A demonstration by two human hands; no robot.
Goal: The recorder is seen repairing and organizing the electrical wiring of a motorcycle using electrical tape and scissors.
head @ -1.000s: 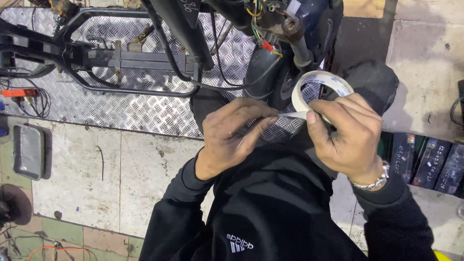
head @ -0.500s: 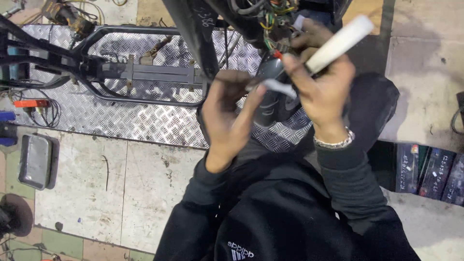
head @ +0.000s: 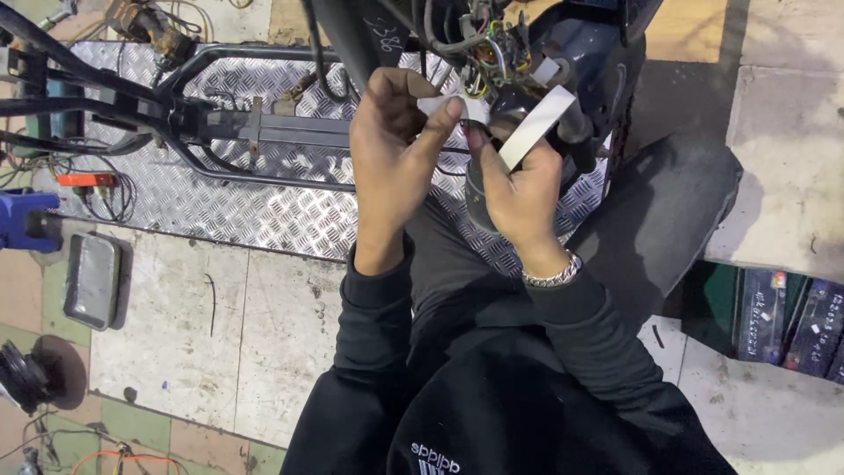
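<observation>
Head view is showing your two black sleeves (head: 492, 369) rising from the bottom of the frame toward a roll of white tape (head: 534, 127) held up in front of you. Your right hand (head: 519, 189), the one wearing the metal bracelet (head: 552, 274), is gripping the roll, fingers closed round it from below. The roll is appearing edge-on, so its visible band is slanting from lower left up to upper right. Your left hand (head: 391, 154) is pinching the free end of the tape (head: 448, 105) between thumb and fingertips, just left of the roll and slightly higher. The short pulled strip is running roughly level between the two hands, so both are on the tape, with the left nearer its loose end.

Just past your fingers, the bundle of coloured wires (head: 483, 48) is sitting directly above the strip, packed against the dark blue body of a scooter (head: 598, 53). Whether the strip is touching the wires I cannot tell.

Under your arms the chequered metal plate (head: 264, 211) is carrying a black tube frame (head: 176, 132). Further left, a grey metal tray (head: 90, 280) is lying on the stained concrete floor (head: 176, 352), and to your right dark rectangular boxes (head: 791, 321) are standing beside a concrete step (head: 791, 132).
</observation>
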